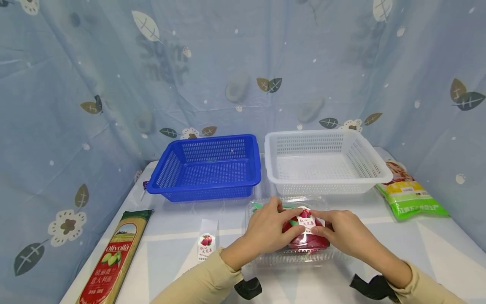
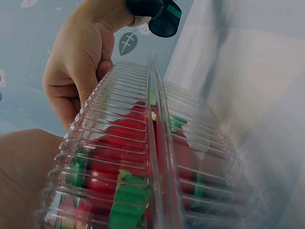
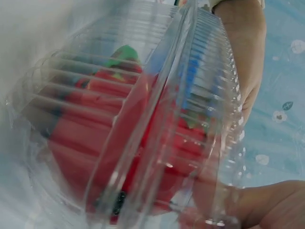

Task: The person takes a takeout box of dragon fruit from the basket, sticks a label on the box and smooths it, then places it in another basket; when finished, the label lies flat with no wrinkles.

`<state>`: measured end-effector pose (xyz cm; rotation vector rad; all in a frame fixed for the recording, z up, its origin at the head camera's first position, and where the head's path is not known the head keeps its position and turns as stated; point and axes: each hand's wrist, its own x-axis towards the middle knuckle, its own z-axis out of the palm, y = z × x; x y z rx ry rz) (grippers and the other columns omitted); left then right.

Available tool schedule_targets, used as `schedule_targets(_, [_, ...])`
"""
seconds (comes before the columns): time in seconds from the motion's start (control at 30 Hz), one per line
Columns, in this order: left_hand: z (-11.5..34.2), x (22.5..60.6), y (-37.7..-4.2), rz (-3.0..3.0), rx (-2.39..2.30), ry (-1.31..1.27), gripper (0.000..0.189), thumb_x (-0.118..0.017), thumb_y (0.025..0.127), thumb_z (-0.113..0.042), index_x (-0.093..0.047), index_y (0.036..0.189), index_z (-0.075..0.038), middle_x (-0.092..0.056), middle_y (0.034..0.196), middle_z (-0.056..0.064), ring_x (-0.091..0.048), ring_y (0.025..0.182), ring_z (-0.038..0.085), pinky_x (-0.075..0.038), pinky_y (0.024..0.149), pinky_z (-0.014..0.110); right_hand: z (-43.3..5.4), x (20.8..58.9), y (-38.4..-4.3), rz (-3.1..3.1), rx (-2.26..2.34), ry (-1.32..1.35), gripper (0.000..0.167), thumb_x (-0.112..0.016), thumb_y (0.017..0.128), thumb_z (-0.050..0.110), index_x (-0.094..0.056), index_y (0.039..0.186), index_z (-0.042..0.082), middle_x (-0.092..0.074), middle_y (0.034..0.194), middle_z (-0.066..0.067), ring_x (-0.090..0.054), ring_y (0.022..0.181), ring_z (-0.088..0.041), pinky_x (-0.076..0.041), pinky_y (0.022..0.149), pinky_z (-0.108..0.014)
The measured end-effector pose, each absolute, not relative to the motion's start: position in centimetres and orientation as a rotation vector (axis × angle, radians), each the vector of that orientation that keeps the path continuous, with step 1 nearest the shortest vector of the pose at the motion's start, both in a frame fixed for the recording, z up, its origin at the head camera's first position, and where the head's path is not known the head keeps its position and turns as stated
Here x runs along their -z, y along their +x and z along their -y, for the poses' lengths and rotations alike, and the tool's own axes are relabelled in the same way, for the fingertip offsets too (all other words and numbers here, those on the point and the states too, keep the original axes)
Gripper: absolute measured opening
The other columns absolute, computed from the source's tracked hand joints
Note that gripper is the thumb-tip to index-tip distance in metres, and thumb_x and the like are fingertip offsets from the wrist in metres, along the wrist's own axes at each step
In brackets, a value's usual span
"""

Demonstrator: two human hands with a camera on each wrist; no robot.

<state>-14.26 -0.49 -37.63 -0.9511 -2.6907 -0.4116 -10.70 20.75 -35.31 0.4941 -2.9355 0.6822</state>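
Note:
A clear hinged plastic container (image 1: 322, 252) sits closed on the table, with red dragon fruit (image 1: 309, 242) bearing green tips inside. On its lid lies a white label (image 1: 306, 223) printed with a dragon fruit picture. My left hand (image 1: 269, 230) touches the label's left side with index finger and thumb. From the opposite side, my right hand (image 1: 347, 232) presses on the label's right edge, its thumb and forefinger extended. The left wrist view shows the container's ribbed side and rim (image 2: 159, 143) close up. Fruit (image 3: 90, 129) appears through the plastic in the right wrist view.
Behind the container stand a blue basket (image 1: 212, 194) and a white basket (image 1: 330, 187). A spaghetti packet (image 1: 114, 257) lies at left, with a similar label (image 1: 206, 245) between it and the container. A green-and-yellow food bag (image 1: 411, 194) lies at right. Patterned curtains (image 1: 235, 63) enclose the table.

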Motion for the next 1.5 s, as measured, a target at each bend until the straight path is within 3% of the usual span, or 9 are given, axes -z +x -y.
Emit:
schedule_targets(0.9, [0.5, 38.0, -14.3, 2.679, 0.449, -0.933, 0.043, -0.058, 0.092, -0.057, -0.063, 0.130, -0.040, -0.044, 0.090, -0.002, -0.035, 0.063, 0.009, -0.025, 0.052, 0.019, -21.5, 35.7, -11.2, 2.887, -0.877, 0.503, 0.045, -0.077, 0.084, 0.029, -0.070, 0.120, 0.004, -0.049, 0.057, 0.012, -0.035, 0.049, 0.002, -0.032, 0.045, -0.020])
schedule_targets(1.2, [0.7, 37.7, -14.2, 2.696, 0.456, -0.961, 0.045, -0.059, 0.092, -0.058, -0.062, 0.132, -0.038, -0.044, 0.090, -0.002, -0.035, 0.064, 0.009, -0.025, 0.052, 0.019, -21.9, 35.4, -11.4, 2.957, -1.004, 0.441, 0.047, -0.074, 0.086, 0.037, -0.070, 0.122, 0.006, -0.053, 0.060, 0.008, -0.039, 0.050, -0.002, -0.035, 0.044, -0.022])
schedule_targets(1.5, [1.3, 37.3, -14.3, 2.723, 0.567, -0.987, 0.044, -0.064, 0.090, -0.053, -0.065, 0.130, -0.033, -0.047, 0.092, -0.002, -0.037, 0.066, 0.007, -0.027, 0.053, 0.017, -23.1, 35.0, -11.7, 2.910, -1.191, 0.284, 0.045, -0.068, 0.092, 0.037, -0.066, 0.127, 0.009, -0.049, 0.060, 0.001, -0.041, 0.042, -0.008, -0.035, 0.039, -0.024])
